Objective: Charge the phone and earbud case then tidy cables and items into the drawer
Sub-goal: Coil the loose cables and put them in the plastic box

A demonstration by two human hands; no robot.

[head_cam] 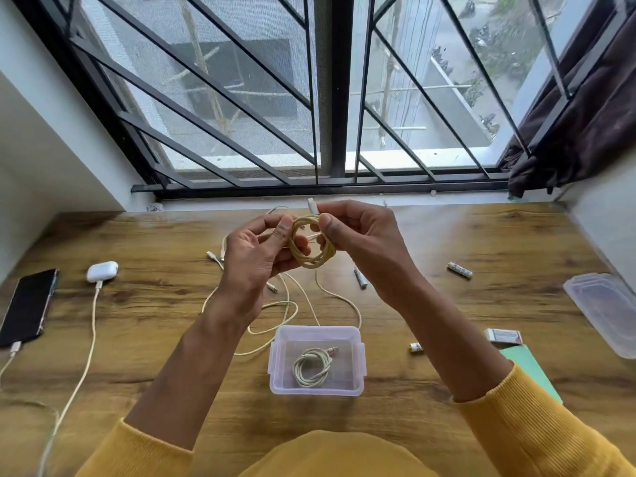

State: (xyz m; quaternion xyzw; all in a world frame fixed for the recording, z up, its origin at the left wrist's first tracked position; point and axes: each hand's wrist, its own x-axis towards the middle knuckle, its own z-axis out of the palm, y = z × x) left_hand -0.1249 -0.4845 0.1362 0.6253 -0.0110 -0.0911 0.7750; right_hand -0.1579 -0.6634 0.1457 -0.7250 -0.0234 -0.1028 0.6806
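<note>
No writing can be read here. The small box (502, 336) on the right has some print on its red and white label, but it is too blurry to make out. The little batteries have marks on them that are too small to tell.

Both hands are up above the wooden surface (481, 242). They hold a yellow cable (311, 247) wound into a small ring. The left hand (256, 256) has its fingers curled round the left side of the ring, with the thumb on top. The right hand (358, 235) pinches the right side of the ring, and the cable's white plug (312, 205) sticks up just by its fingertips.

Under the hands, loose white cables (289, 304) lie in a tangle on the surface. Nearer the person sits a clear plastic tub (316, 390) with no lid on. A coiled white cable (313, 366) lies inside it.

Far to the left, well away from the hands, the phone (27, 308) lies flat with a dark screen and a cable plugged into its near end. Beside it is the white earbud case (102, 271), also with a cable plugged in.

On the right lie three small batteries: one (360, 277) near the right wrist, one (459, 270) farther out, one (415, 347) close to the tub. The tub's clear lid (605, 311) sits at the far right edge. A green flat thing (530, 370) peeks out by the right sleeve.
</note>
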